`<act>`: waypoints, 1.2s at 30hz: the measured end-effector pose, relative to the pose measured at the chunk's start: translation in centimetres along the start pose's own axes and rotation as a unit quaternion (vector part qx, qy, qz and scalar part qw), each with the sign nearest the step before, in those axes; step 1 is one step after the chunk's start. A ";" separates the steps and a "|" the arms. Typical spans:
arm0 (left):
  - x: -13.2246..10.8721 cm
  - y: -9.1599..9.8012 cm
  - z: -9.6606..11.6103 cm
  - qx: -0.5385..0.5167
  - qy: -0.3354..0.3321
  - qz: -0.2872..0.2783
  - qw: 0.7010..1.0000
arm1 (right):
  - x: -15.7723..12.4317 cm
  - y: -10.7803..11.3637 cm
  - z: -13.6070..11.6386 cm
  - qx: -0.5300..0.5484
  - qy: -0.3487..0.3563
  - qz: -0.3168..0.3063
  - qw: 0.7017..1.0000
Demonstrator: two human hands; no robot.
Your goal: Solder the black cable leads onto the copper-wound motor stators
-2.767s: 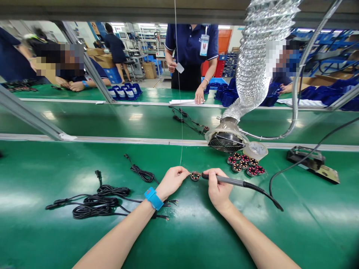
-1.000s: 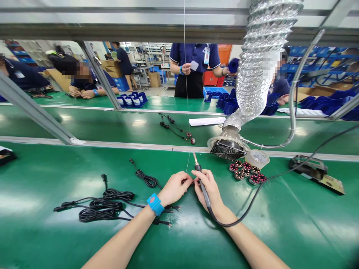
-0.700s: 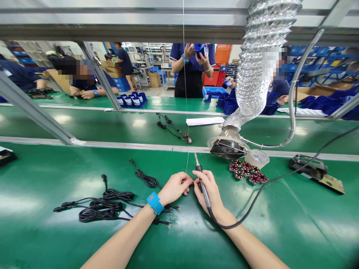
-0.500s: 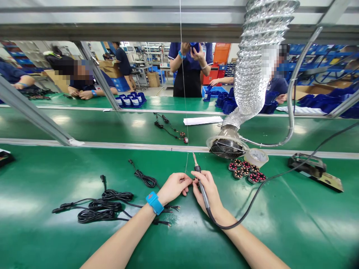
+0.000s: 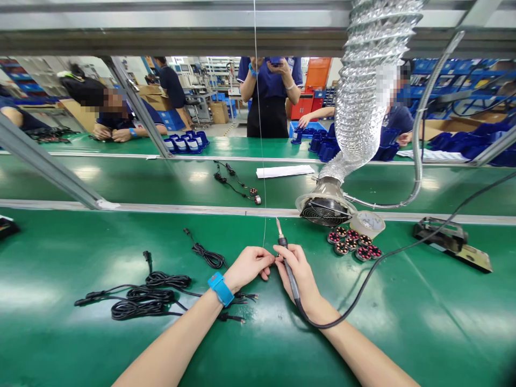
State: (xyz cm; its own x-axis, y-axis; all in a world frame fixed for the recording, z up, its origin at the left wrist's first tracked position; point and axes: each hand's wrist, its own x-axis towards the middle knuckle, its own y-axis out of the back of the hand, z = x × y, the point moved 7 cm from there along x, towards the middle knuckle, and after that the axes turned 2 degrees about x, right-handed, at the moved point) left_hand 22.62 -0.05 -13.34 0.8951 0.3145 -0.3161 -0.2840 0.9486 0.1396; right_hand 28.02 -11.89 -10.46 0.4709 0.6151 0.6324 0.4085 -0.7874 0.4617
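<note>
Opp., wkrs (image 5: 271, 80); sldr iron (image 5: 291, 275) abv grn bench (image 5: 443, 328).

Table (image 5: 443, 322): green and shiny, filling the bottom of the frame.
Middle strip (image 5: 161, 177): green too, going from side to side, with pale edges.
Big beam (image 5: 161, 21): gray metal, right across the top.
Post (image 5: 48, 164): metal, leaning, at the left.
Cabinet (image 5: 300, 110): red, under an orange panel (image 5: 318, 72), upper middle.
Shelves (image 5: 463, 75): blue, upper right.
Box (image 5: 220, 113): brown, left of the cabinet.
Floor (image 5: 237, 130): gray, near the box.
Light (image 5: 197, 177): white spots, shining on the green.
</note>
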 end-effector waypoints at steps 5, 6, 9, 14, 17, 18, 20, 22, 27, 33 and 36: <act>0.2 0.2 -0.3 -0.009 0.014 0.013 1.000 | 0.0 0.5 0.0 0.039 -0.056 0.004 0.998; 0.2 0.3 -0.4 -0.010 0.016 0.013 1.000 | 0.0 0.6 0.0 0.041 -0.065 0.007 0.997; 0.3 0.3 -0.6 -0.013 0.019 0.011 1.000 | -0.1 0.8 -0.2 0.035 -0.080 0.007 0.996; 0.3 0.3 -0.8 -0.017 0.025 0.006 1.000 | -0.3 0.6 0.3 0.039 -0.079 -0.003 0.996; 0.2 0.3 -0.7 -0.016 0.030 0.006 0.999 | -0.3 0.5 0.6 0.038 -0.078 -0.003 0.996; 0.2 0.3 -0.7 -0.015 0.031 0.006 0.999 | -0.3 0.5 0.7 0.040 -0.079 0.002 0.996; 0.1 0.2 -0.6 -0.013 0.032 0.005 0.999 | -0.2 0.7 0.8 0.049 -0.086 0.017 0.995; 0.1 0.2 -0.6 -0.009 0.033 0.003 0.999 | -0.1 0.9 1.1 0.055 -0.105 0.032 0.992; 0.0 0.0 -0.4 0.002 0.030 -0.002 1.000 | -0.1 1.3 1.7 0.051 -0.146 0.050 0.987; 0.1 -0.3 -0.6 0.008 0.026 -0.010 1.000 | 0.2 2.0 1.1 0.077 -0.166 0.082 0.980; 0.3 -0.3 -0.9 0.014 0.022 -0.004 1.000 | 0.0 3.2 1.4 0.103 -0.207 0.131 0.964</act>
State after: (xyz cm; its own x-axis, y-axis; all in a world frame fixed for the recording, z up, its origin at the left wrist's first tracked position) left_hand 22.65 -0.22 -14.32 0.8813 0.3085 -0.3581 -0.2665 0.9500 0.1625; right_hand 30.37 -14.34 -9.83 0.8336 0.3934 0.3877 0.3593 -0.9194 0.1603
